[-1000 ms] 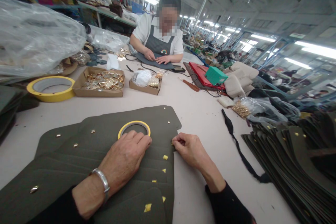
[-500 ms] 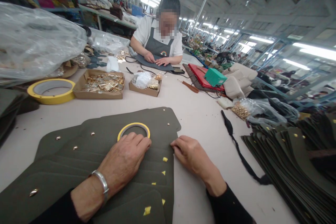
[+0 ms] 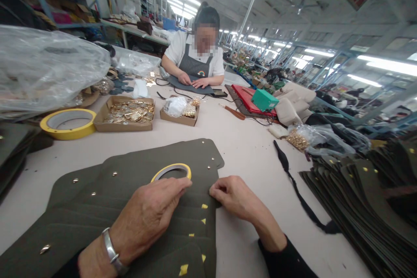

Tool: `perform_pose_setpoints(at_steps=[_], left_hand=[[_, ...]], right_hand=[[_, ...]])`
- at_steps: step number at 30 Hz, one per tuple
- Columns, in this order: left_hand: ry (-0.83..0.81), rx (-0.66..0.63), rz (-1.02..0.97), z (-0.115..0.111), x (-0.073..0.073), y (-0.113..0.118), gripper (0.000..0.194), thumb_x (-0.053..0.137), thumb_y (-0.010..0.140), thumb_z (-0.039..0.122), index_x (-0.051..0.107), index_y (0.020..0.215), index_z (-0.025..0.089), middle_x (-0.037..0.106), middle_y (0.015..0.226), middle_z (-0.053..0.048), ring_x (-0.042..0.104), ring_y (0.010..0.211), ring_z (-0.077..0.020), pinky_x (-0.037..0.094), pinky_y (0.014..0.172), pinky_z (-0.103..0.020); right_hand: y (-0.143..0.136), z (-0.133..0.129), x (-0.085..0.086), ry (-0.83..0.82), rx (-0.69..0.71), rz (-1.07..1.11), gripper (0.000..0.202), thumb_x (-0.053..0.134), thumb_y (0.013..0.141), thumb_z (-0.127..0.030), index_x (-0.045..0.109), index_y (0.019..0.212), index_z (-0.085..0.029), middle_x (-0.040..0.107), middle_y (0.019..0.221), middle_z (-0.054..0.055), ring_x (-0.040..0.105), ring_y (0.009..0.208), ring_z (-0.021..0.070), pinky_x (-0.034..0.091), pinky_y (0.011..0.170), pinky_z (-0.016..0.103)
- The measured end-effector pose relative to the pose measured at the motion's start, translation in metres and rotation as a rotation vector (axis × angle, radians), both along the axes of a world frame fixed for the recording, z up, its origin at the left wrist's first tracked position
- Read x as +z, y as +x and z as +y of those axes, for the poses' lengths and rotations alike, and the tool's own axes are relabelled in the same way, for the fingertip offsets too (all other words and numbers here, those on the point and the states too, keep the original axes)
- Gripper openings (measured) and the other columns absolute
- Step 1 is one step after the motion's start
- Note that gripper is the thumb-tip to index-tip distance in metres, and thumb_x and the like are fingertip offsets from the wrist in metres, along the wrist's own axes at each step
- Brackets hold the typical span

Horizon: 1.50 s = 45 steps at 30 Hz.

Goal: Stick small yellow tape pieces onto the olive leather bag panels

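A fanned stack of dark olive panels [image 3: 130,213] lies before me, with gold studs and small yellow tape pieces [image 3: 184,269] on it. My left hand [image 3: 153,208], a silver bracelet at its wrist, rests over the stack. Its fingers close on the near side of a narrow roll of yellow tape [image 3: 175,167], which is tilted up and partly covered by the hand. At the stack's right edge, my right hand [image 3: 233,195] is closed in a pinch. Whatever lies between its fingertips is hidden.
Beyond the stack stand a wide yellow tape roll [image 3: 68,132], a box of gold metal parts [image 3: 124,127] and a smaller box [image 3: 179,119]. A co-worker [image 3: 195,61] sits opposite. To the right are a black strap [image 3: 293,182] and piled dark panels [image 3: 348,200].
The narrow tape roll has shifted slightly right and tilted more under my left hand. My right hand sits a little lower along the panel edge. Another stud shows near the stack's upper right corner.
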<state>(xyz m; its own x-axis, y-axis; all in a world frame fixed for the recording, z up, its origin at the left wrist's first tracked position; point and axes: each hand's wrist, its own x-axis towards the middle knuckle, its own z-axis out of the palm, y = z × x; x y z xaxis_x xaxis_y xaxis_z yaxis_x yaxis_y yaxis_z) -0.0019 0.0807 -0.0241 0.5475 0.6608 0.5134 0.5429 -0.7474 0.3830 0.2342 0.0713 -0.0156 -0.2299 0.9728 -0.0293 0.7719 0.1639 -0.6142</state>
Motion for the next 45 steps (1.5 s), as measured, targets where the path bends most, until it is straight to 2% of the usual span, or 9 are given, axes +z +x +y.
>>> perform_pose_setpoints(at_steps=[3,8,13,21,24,28,31,38,45], left_hand=[[-0.005,0.02,-0.065,-0.001,0.001,0.003,0.027,0.043,0.095,0.024,0.057,0.118,0.021,0.073,0.106,-0.002,0.07,0.089,-0.014,0.056,0.079,-0.022],[-0.021,0.055,-0.045,-0.006,-0.001,0.006,0.039,0.041,0.096,0.025,0.043,0.134,0.019,0.074,0.102,-0.004,0.071,0.076,-0.0137,0.056,0.068,-0.022],[0.048,0.069,0.003,-0.009,-0.003,0.007,0.034,0.041,0.096,0.025,0.044,0.129,0.018,0.07,0.112,-0.007,0.07,0.08,-0.0164,0.056,0.072,-0.027],[0.007,0.061,0.047,-0.01,-0.003,0.01,0.02,0.038,0.096,0.02,0.056,0.105,0.022,0.071,0.084,-0.001,0.067,0.065,-0.0128,0.052,0.061,-0.022],[0.011,0.072,0.028,-0.01,0.0,0.012,0.022,0.039,0.094,0.018,0.059,0.097,0.022,0.068,0.075,0.0,0.064,0.062,-0.0114,0.05,0.061,-0.02],[0.102,0.045,-0.071,-0.011,0.004,0.015,0.022,0.039,0.093,0.015,0.061,0.092,0.02,0.064,0.071,-0.001,0.061,0.062,-0.011,0.048,0.06,-0.019],[0.156,0.031,-0.099,-0.013,0.002,0.016,0.019,0.041,0.093,0.015,0.06,0.092,0.018,0.064,0.073,-0.001,0.06,0.064,-0.0115,0.048,0.064,-0.02],[-0.106,0.117,0.433,-0.006,-0.004,0.02,0.018,0.051,0.086,0.006,0.06,0.088,0.02,0.064,0.083,-0.003,0.059,0.078,-0.0223,0.052,0.067,-0.034],[-0.218,0.113,0.54,-0.005,0.0,0.024,0.02,0.047,0.089,0.007,0.061,0.092,0.02,0.064,0.089,-0.004,0.058,0.084,-0.0241,0.053,0.072,-0.039]], right_hand=[[-0.013,-0.005,0.008,0.238,-0.024,0.172,0.017,0.055,0.082,-0.013,0.071,0.082,-0.018,0.069,0.071,0.001,0.061,0.063,0.0131,0.046,0.061,0.023],[-0.036,-0.009,0.009,0.462,0.162,0.283,0.021,0.055,0.083,-0.011,0.065,0.1,-0.019,0.069,0.085,0.005,0.062,0.074,0.0158,0.051,0.069,0.028],[-0.043,-0.011,0.001,0.534,0.184,0.229,0.016,0.051,0.085,-0.009,0.063,0.091,-0.019,0.068,0.079,0.004,0.062,0.073,0.0153,0.05,0.069,0.027],[-0.047,-0.013,-0.013,0.756,0.154,0.109,0.016,0.05,0.079,-0.006,0.061,0.078,-0.018,0.065,0.067,0.004,0.06,0.063,0.0158,0.048,0.06,0.026],[-0.054,-0.017,-0.009,0.654,0.025,0.169,0.014,0.052,0.076,-0.009,0.062,0.073,-0.018,0.064,0.062,0.002,0.058,0.056,0.0138,0.047,0.055,0.024],[-0.056,-0.014,-0.002,0.15,-0.278,0.488,0.01,0.056,0.073,-0.018,0.062,0.065,-0.017,0.059,0.051,-0.002,0.055,0.043,0.0102,0.042,0.042,0.019],[-0.038,0.0,-0.005,-0.067,-0.448,0.649,0.012,0.061,0.071,-0.026,0.061,0.066,-0.016,0.059,0.048,-0.003,0.056,0.039,0.0105,0.042,0.039,0.019],[0.003,0.03,-0.024,-0.125,-0.431,0.543,0.024,0.064,0.075,-0.036,0.068,0.076,-0.013,0.062,0.056,-0.001,0.055,0.044,0.0085,0.044,0.044,0.018],[-0.01,0.039,-0.025,-0.013,-0.349,0.226,0.016,0.056,0.077,-0.025,0.067,0.07,-0.016,0.062,0.055,-0.001,0.056,0.045,0.0107,0.044,0.046,0.02]])
